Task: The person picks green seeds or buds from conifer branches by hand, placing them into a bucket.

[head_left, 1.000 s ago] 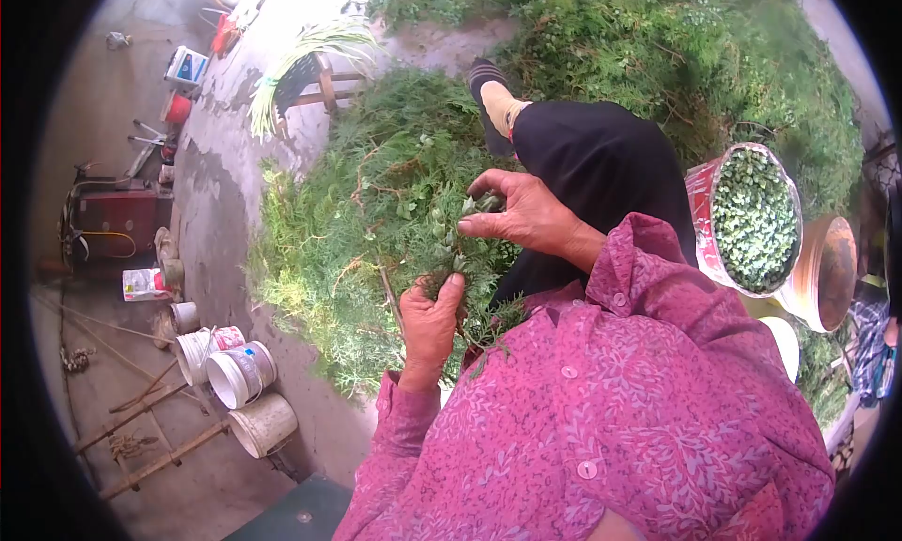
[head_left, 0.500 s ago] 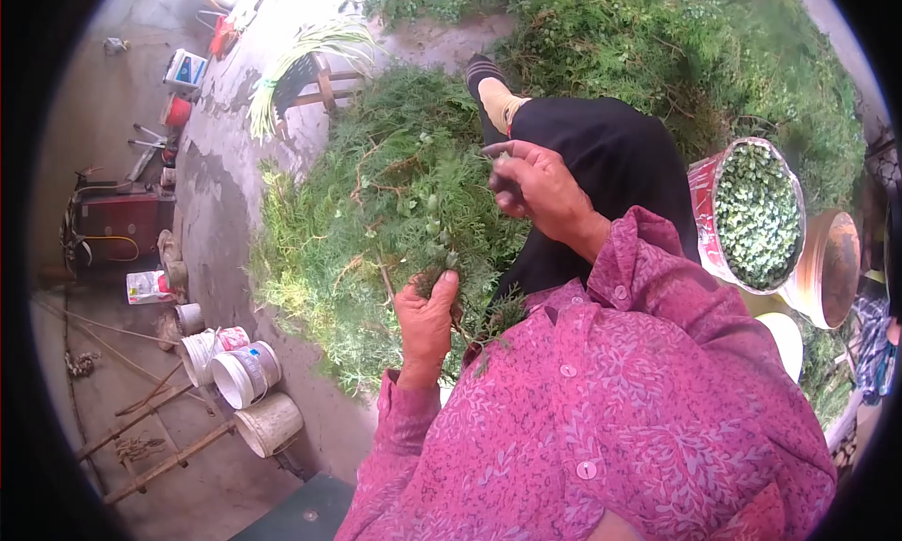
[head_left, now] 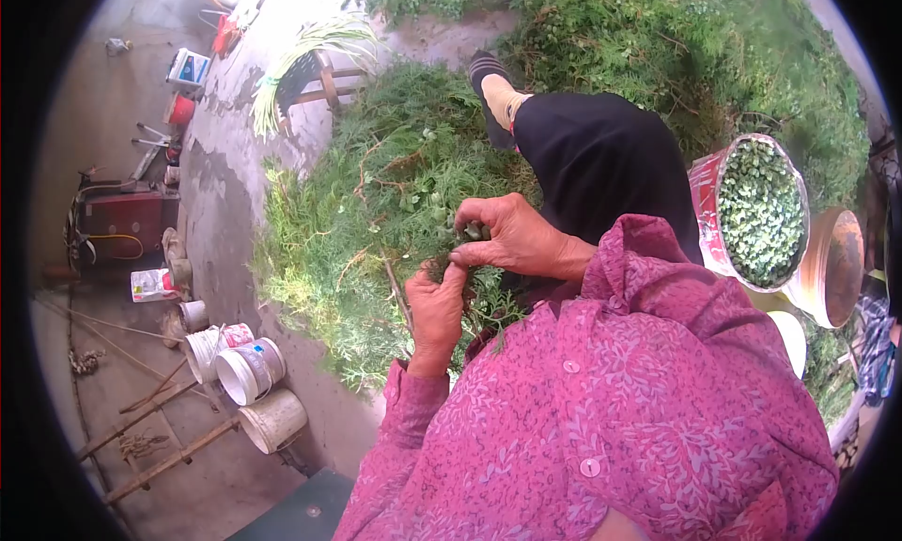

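Observation:
My left hand is closed around a leafy conifer branch, whose green fronds hang out below my fingers toward the shirt. Close above it, my right hand is curled in a pinch, thumb near the left thumb. Small green cones show between the right fingers; whether they are still attached to the branch is hidden. Beneath both hands spreads a pile of cut conifer branches, some bearing similar pale green cones. To the right stands a red and white bucket filled with small green cones.
Beside the full bucket is a brownish bucket. More branches lie at the back. A stool carrying long green stems stands at upper left. Several white buckets and wooden poles are at lower left.
My right hand has come down and left from above the knee to meet the left hand at the branch. The left hand has shifted slightly right and stays closed.

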A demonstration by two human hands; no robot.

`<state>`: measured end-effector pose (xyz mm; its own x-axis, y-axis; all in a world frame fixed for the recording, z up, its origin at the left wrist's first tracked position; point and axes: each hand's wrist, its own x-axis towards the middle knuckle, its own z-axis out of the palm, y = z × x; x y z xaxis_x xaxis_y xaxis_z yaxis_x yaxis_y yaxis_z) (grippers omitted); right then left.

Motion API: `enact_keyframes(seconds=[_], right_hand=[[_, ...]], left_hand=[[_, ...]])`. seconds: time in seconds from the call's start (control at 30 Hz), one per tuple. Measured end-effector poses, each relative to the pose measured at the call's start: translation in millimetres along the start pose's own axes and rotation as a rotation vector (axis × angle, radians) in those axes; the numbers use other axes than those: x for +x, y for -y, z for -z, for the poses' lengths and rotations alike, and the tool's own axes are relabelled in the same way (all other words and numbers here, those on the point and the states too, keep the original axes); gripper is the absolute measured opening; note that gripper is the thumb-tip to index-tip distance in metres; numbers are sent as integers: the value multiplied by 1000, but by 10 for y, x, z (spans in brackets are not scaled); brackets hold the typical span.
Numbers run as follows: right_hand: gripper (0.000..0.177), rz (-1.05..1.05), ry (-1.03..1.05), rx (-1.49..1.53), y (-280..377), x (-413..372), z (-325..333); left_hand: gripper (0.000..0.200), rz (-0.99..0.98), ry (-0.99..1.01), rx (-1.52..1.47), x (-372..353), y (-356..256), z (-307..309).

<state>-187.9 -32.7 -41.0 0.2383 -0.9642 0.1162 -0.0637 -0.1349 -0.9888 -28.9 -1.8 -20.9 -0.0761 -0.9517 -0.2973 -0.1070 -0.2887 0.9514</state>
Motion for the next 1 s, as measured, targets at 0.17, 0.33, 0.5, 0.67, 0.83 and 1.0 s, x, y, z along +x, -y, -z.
enact_keyframes(seconds=[0.17, 0.33, 0.5, 0.67, 0.83, 1.0], right_hand=[[19, 135, -36, -153, -16, 14, -11], [10, -341, 27, 1023, 39, 69, 233], [17, -347, 40, 1001, 192, 43, 256], [26, -302, 88, 517, 125, 75, 248], [23, 85, -86, 19, -24, 51, 98], [22, -363, -26, 470, 44, 56, 147]], left_hand=[[12, -34, 2, -29, 19, 27, -55], [12, 52, -30, 1, 4, -20, -13], [15, 47, -29, -41, 12, 18, -22], [21, 30, -38, -34, 18, 13, -73], [22, 13, -36, -20, 19, 54, -79], [24, 17, -24, 62, 19, 53, -97]])
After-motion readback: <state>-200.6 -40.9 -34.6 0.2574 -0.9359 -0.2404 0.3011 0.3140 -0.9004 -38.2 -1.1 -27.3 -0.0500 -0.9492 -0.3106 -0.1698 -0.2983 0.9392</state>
